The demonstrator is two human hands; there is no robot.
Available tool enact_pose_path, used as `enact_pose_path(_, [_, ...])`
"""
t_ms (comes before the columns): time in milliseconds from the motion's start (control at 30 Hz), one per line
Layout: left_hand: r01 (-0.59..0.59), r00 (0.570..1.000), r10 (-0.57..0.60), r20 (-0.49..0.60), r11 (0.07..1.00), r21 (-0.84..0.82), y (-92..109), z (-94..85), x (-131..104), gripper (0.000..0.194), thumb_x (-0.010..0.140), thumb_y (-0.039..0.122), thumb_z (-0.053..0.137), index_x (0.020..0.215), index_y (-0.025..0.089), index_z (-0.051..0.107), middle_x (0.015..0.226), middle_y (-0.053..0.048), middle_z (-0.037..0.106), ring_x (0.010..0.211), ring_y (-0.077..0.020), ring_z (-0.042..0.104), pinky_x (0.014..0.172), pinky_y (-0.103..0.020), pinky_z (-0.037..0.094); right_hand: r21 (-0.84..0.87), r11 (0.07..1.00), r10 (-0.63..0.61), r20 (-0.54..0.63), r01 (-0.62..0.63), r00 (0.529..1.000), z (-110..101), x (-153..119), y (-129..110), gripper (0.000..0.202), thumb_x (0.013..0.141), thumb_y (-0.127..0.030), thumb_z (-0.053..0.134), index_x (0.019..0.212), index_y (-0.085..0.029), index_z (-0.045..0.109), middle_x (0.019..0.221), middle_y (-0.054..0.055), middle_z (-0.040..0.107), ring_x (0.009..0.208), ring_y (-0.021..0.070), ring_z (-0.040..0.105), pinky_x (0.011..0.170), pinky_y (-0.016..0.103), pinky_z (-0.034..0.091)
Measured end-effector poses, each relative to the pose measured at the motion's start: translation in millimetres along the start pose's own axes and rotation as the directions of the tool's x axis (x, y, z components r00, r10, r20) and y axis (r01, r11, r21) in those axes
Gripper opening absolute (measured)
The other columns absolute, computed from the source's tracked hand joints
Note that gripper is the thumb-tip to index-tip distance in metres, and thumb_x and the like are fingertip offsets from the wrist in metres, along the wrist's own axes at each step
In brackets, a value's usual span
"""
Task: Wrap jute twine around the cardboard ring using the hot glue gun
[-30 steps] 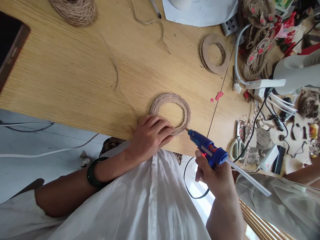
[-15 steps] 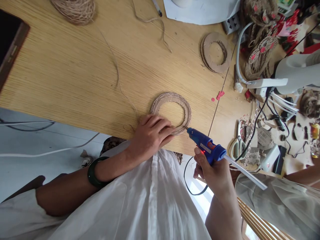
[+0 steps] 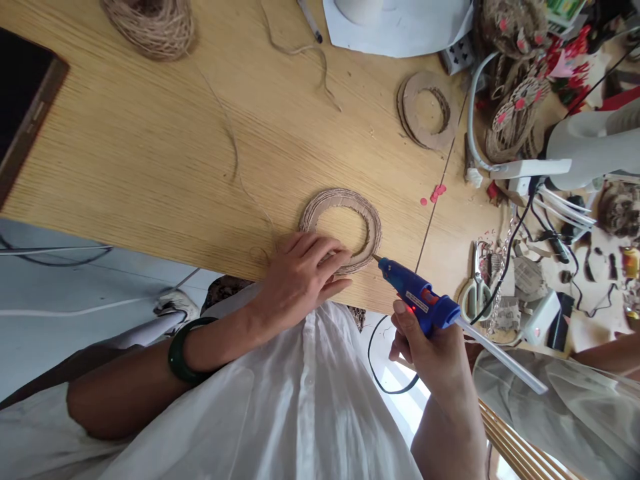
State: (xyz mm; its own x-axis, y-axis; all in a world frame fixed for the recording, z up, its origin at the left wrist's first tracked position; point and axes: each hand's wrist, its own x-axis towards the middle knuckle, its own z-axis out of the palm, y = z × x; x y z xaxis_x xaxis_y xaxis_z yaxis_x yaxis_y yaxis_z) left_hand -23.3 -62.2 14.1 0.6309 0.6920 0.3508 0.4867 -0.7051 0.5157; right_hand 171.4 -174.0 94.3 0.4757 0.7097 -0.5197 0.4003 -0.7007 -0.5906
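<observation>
A flat cardboard ring with twine wound along its outer part (image 3: 374, 223) lies near the table's front edge. My left hand (image 3: 305, 270) rests on the ring's lower left side, fingers bent over it and holding it against the table. My right hand (image 3: 425, 340) is wrapped round the handle of a blue glue gun (image 3: 420, 293) with a red light on. A clear glue stick (image 3: 505, 357) sticks out of its back. The gun's nozzle points at the ring's lower right edge, touching it or very close. Loose twine (image 3: 237, 160) runs up and left from my left hand.
A twine ball (image 3: 155, 30) and a dark device (image 3: 25, 107) are at the left. Stacked cardboard rings (image 3: 427, 110), red dots (image 3: 437, 192), scissors (image 3: 476, 287), a power strip (image 3: 457, 55) and cables lie to the right. Another person's arm (image 3: 610, 353) shows at the right edge.
The glue gun in my right hand has shifted slightly right and down, its nozzle a little off its earlier spot on the ring. A shoe has come into view below the table at left.
</observation>
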Motion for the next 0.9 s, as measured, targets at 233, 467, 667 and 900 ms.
enact_pose_path(233, [-0.066,0.998,0.066,-0.020,0.998,-0.017,-10.5,-8.1,1.7,0.011,0.100,0.027,0.061,0.104,0.021,0.068,0.100,-0.004,0.072,0.099,-0.0215,0.063,0.095,-0.041,0.047,0.051,0.999,-0.012,0.027,0.010,1.000,1.9,-7.6,3.9,0.042,0.090,-0.055,0.063,0.067,-0.020,0.062,0.042,-0.002,0.054,0.036,0.0134,0.049,0.038,0.029,0.047])
enact_pose_path(467, [-0.039,0.999,0.039,-0.001,0.998,-0.040,-6.0,1.5,-3.2,0.009,0.099,0.021,0.061,0.097,0.019,0.069,0.093,-0.003,0.069,0.090,-0.0193,0.060,0.084,-0.038,0.047,-0.012,0.999,0.037,0.084,-0.036,0.996,1.7,-3.5,5.9,0.050,0.092,-0.061,0.058,0.062,-0.022,0.053,0.039,-0.003,0.049,0.038,0.0155,0.054,0.041,0.028,0.041])
enact_pose_path(667, [-0.016,1.000,0.016,0.009,0.998,-0.054,-3.1,2.3,-5.8,0.010,0.100,0.020,0.058,0.100,0.018,0.068,0.096,-0.004,0.068,0.092,-0.0192,0.059,0.088,-0.037,0.047,0.036,0.999,0.004,0.049,-0.006,0.999,-0.9,-7.5,8.9,0.047,0.092,-0.060,0.060,0.065,-0.021,0.056,0.041,-0.003,0.050,0.036,0.0138,0.051,0.040,0.027,0.039])
enact_pose_path(900, [0.011,1.000,-0.012,-0.015,0.996,-0.084,-2.6,3.7,-5.3,0.009,0.100,0.019,0.058,0.098,0.018,0.066,0.096,-0.004,0.068,0.091,-0.0189,0.059,0.087,-0.037,0.047,0.009,0.999,0.035,0.073,-0.035,0.997,-0.2,-9.6,13.8,0.049,0.091,-0.062,0.060,0.065,-0.021,0.057,0.041,-0.003,0.049,0.037,0.0149,0.053,0.039,0.027,0.043])
